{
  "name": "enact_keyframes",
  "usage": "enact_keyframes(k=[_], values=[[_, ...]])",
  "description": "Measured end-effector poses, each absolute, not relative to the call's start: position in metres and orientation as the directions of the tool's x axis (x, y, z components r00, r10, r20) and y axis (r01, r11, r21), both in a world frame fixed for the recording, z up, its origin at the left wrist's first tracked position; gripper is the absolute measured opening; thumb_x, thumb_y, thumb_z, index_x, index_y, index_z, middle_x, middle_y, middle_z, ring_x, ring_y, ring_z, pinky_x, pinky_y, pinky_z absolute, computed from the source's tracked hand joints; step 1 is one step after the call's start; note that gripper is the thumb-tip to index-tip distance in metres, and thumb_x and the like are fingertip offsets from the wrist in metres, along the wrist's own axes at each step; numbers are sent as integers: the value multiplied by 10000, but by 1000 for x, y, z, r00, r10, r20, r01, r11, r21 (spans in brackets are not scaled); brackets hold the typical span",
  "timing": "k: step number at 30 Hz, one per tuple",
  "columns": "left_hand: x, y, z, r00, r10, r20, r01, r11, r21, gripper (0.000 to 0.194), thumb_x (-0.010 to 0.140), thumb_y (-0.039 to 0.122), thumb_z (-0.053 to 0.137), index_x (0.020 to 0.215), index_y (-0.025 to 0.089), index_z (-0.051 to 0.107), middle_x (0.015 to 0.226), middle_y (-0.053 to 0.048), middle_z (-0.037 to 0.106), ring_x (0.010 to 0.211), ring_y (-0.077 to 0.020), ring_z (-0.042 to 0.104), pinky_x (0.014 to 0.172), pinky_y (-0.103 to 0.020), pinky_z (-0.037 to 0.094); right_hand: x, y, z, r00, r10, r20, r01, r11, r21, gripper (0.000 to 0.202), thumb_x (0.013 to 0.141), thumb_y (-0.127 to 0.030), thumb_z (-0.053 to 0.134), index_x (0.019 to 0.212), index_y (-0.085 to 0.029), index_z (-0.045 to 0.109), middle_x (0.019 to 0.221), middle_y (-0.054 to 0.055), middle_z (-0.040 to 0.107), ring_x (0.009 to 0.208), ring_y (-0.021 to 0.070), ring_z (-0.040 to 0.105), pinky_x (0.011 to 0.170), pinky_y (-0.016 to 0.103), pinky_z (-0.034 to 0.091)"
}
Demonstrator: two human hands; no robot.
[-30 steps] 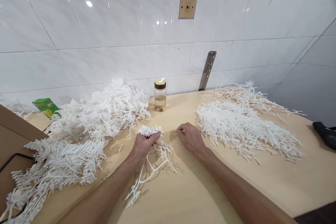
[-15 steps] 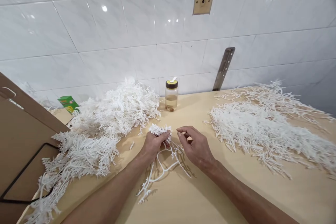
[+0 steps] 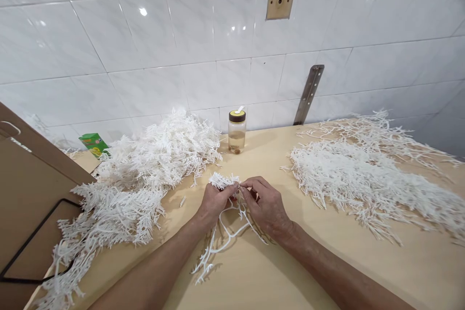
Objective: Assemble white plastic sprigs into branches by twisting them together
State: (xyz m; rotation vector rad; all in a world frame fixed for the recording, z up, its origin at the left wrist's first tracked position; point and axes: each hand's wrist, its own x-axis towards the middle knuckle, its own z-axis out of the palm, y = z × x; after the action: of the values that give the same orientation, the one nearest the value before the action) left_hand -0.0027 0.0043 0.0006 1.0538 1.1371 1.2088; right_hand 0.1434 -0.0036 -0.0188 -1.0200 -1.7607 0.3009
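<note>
My left hand (image 3: 217,199) is closed around a bunch of white branching pieces (image 3: 222,181), whose tips stick out above the fingers. Thin white branches (image 3: 229,238) hang below it and spread over the table. My right hand (image 3: 267,203) touches the right side of the bunch, thumb and forefinger pinched together at its edge. What lies between those fingertips is too small to make out. A large heap of white branching pieces (image 3: 156,155) lies to the left, and a flatter pile (image 3: 363,174) lies to the right.
A jar with a dark and yellow lid (image 3: 237,133) stands behind my hands. At the left are a cardboard box (image 3: 36,193), a black wire frame (image 3: 32,237) and a green carton (image 3: 94,145). A metal strip (image 3: 308,94) leans on the tiled wall. A small white scrap (image 3: 182,201) lies on the table.
My right hand has moved left to the bunch, and its thumb and forefinger have closed at the edge. My left hand and the bunch have shifted slightly right.
</note>
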Motion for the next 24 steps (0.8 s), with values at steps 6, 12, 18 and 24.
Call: enact_keyframes(k=[6,12,18,24], values=[[-4,5,0,35,995,-92,-154,96,983,376,566,390,839,799,125,711,728,-70,703,668,-204,642,602,-298,505,145,-3,-21,-126,763,634,535,591,-604,123,916,-196,498,900,-184,619,899,58,646,666,135,580,650,270,484],[-6,9,-7,13,999,-33,-40,33,999,292,591,358,812,718,135,671,619,-21,639,581,-164,585,544,-274,457,147,0,-23,-128,741,659,554,605,-572,118,876,-141,485,873,-186,595,862,49,635,666,134,578,621,249,468],[-4,11,-11,-1,997,71,91,-71,993,192,630,291,754,716,142,668,671,-16,656,653,-168,585,569,-254,427,148,1,-26,-157,749,643,627,579,-521,124,854,-146,491,794,-184,593,781,39,626,651,139,560,637,260,447],[-1,4,2,42,999,-16,4,15,1000,222,576,283,782,688,144,650,636,-6,611,608,-145,542,537,-243,399,156,16,-23,-11,825,565,674,423,-605,139,781,-174,488,648,-200,522,624,12,586,560,136,519,560,253,402]])
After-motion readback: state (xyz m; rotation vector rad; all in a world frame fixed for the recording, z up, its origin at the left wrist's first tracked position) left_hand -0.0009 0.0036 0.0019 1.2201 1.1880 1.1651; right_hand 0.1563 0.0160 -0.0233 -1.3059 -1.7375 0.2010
